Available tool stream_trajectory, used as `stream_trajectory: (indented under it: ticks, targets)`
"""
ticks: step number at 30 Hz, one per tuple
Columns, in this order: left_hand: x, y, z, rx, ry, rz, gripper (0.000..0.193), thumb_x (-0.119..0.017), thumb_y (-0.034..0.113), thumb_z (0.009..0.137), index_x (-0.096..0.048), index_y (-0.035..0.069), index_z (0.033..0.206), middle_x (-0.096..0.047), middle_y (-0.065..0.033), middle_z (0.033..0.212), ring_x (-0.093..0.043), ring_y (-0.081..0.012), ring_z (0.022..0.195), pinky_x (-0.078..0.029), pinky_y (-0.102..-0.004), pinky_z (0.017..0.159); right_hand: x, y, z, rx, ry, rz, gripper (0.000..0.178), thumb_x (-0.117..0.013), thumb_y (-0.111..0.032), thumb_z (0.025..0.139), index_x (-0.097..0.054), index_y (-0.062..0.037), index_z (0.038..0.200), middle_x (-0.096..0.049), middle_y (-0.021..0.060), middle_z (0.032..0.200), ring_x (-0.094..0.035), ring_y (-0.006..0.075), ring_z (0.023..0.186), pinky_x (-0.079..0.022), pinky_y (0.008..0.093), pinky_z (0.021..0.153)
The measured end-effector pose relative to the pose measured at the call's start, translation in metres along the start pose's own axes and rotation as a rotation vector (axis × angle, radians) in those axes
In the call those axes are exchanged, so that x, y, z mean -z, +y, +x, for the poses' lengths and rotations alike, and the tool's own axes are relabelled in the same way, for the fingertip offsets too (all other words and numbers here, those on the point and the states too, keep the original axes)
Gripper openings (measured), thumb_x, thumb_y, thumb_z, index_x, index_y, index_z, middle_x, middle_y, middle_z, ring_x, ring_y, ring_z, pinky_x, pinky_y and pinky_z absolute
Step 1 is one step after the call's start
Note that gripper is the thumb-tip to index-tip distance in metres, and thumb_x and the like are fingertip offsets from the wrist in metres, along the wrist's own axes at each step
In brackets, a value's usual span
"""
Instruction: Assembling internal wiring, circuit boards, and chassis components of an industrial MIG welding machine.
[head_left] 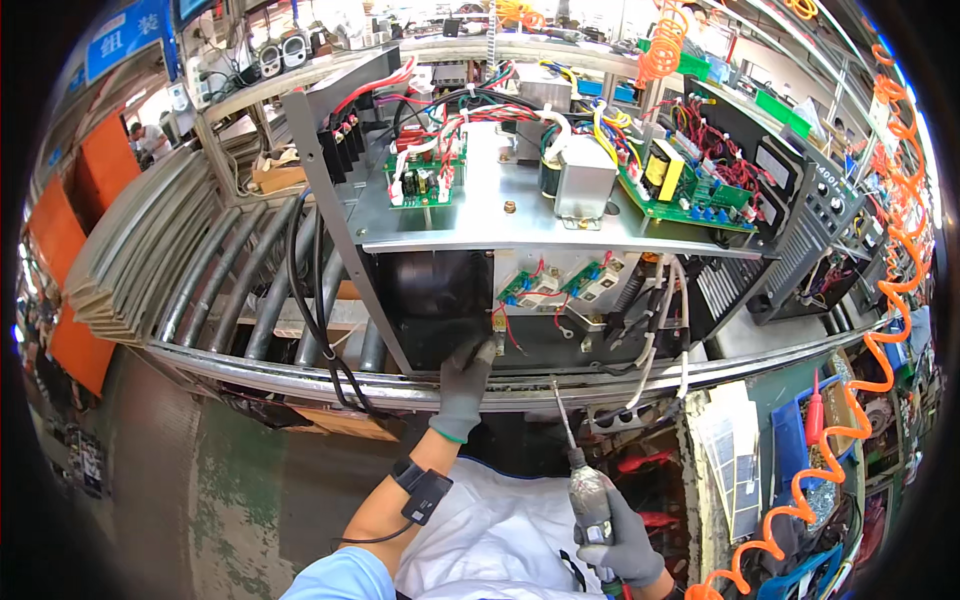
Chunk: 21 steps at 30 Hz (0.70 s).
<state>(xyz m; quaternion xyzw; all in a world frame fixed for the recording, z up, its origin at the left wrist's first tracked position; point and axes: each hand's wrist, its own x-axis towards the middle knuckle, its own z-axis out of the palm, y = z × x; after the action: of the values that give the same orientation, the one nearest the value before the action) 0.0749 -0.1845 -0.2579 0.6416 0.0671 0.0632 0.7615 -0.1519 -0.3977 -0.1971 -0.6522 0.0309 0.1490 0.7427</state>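
A metal machine chassis [450, 232] stands before me, its side uncovered, with boards and wires on its upper shelf. My left hand [466, 382], in a grey glove, reaches into the lower bay beside the black inner panel [440, 295]. Its fingers are drawn together; whatever they hold, if anything, is hidden. Right of these fingers, two small green boards [518, 288] with red leads are mounted on the inner wall. Below the chassis edge, my gloved right hand [625, 535] is closed around a power screwdriver [590, 505], its long bit pointing up toward the bay.
A roller conveyor [235, 280] carries the chassis, with stacked cardboard sheets [150, 245] at left. Black cables [318, 330] hang over the conveyor's front rail. At right are a coiled orange air hose [870, 370], paper sheets [735, 460], a blue bin [790, 440] and another chassis [815, 240].
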Motion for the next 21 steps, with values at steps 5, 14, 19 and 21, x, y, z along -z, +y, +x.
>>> stream_trajectory:
  ticks: [5, 14, 19, 21]
  targets:
    - [-0.010, 0.026, 0.000, 0.225, -0.312, -0.147, 0.022, -0.062, 0.022, 0.089, -0.064, 0.003, 0.100, -0.051, 0.0011, 0.067, -0.043, -0.0056, 0.052, -0.033, -0.0206, 0.046, -0.001, 0.000, 0.003, 0.002, -0.006, -0.060, 0.105, -0.078, -0.007, 0.057, -0.020, -0.0012, 0.146, -0.058, 0.0054, 0.095, -0.057, 0.0118, 0.080, -0.047, 0.0278, 0.072]
    - [-0.022, 0.018, 0.003, 0.461, -0.400, -0.605, 0.024, -0.056, 0.024, 0.093, -0.059, 0.002, 0.102, -0.043, 0.0034, 0.062, -0.034, -0.0059, 0.048, -0.024, -0.0193, 0.041, -0.001, -0.001, 0.002, 0.043, 0.003, -0.204, 0.102, -0.076, -0.009, 0.060, -0.021, -0.0010, 0.145, -0.057, 0.0047, 0.096, -0.055, 0.0109, 0.082, -0.045, 0.0262, 0.075]
    - [-0.016, 0.012, 0.007, 0.422, -0.416, -0.451, 0.025, -0.058, 0.026, 0.091, -0.061, 0.002, 0.098, -0.051, -0.0001, 0.067, -0.042, -0.0084, 0.050, -0.030, -0.0227, 0.042, -0.001, 0.004, 0.009, 0.048, -0.024, -0.239, 0.101, -0.075, -0.008, 0.059, -0.022, -0.0007, 0.145, -0.057, 0.0045, 0.096, -0.053, 0.0103, 0.084, -0.044, 0.0254, 0.076]
    - [-0.009, -0.004, 0.012, 0.400, -0.397, -0.343, 0.025, -0.059, 0.026, 0.090, -0.063, 0.002, 0.096, -0.058, -0.0026, 0.071, -0.050, -0.0099, 0.052, -0.037, -0.0246, 0.044, -0.002, 0.005, 0.011, 0.059, -0.028, -0.278, 0.100, -0.075, -0.008, 0.059, -0.023, -0.0009, 0.144, -0.057, 0.0042, 0.096, -0.053, 0.0101, 0.083, -0.044, 0.0255, 0.077]
